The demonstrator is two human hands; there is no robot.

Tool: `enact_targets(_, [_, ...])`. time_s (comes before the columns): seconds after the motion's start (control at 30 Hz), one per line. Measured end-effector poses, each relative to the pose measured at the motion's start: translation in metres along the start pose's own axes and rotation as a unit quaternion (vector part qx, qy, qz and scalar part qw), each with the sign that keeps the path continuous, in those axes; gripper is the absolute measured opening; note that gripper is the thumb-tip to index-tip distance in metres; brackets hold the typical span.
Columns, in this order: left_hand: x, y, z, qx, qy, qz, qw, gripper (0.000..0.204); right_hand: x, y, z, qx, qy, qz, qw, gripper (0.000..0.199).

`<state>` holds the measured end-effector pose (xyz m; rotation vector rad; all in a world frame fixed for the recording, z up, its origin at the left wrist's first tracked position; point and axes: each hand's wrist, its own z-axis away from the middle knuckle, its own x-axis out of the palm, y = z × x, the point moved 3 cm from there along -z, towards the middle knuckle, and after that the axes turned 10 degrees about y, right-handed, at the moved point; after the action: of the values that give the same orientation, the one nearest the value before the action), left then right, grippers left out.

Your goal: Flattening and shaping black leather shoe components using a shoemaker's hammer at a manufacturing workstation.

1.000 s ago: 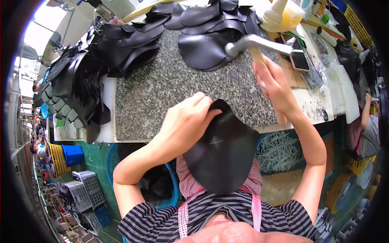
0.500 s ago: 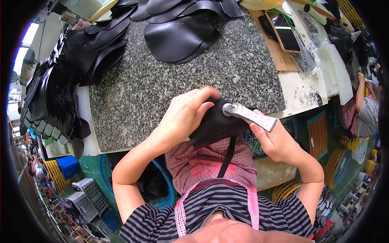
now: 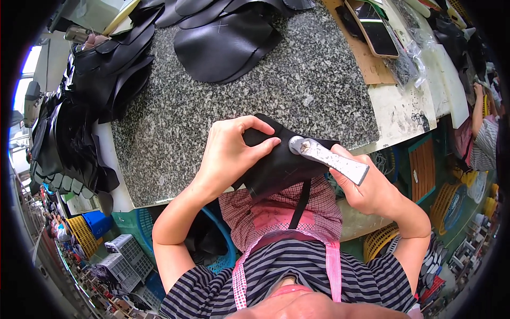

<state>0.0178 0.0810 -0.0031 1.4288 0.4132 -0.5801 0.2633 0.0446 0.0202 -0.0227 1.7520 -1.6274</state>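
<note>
A black leather piece (image 3: 284,169) lies over the near edge of the stone slab, in front of my body. My left hand (image 3: 226,151) is at its left part, thumb and forefinger curled with their tips close together on the leather; its other fingers are mostly hidden. My right hand (image 3: 364,183) is wrapped round a hammer, its handle hidden by the hand. The worn metal hammer head (image 3: 334,159) has its round face down against or just over the leather.
On the speckled slab (image 3: 319,95) lie overlapping black leather pieces (image 3: 223,48) at the far side, with a large pile (image 3: 69,143) at left. A phone (image 3: 377,34) rests far right. Below stand a blue basket (image 3: 226,252) and grey crates (image 3: 127,255). Another person (image 3: 483,135) works at right.
My left forefinger and thumb have shifted back from the leather's far edge, uncovering more of it. The hammer head remains at nearly the same spot. The whole view has shifted slightly.
</note>
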Motion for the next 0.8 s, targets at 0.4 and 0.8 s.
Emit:
enact_targets(0.4, [0.000, 0.001, 0.000, 0.039, 0.009, -0.002, 0.999, 0.024, -0.023, -0.022, -0.026, -0.046, 0.096, 0.039, 0.994, 0.019])
enact_targets(0.8, [-0.002, 0.002, 0.003, -0.007, -0.028, -0.058, 0.998, 0.025, 0.011, 0.002, -0.031, 0.003, 0.001, 0.111, 0.994, 0.023])
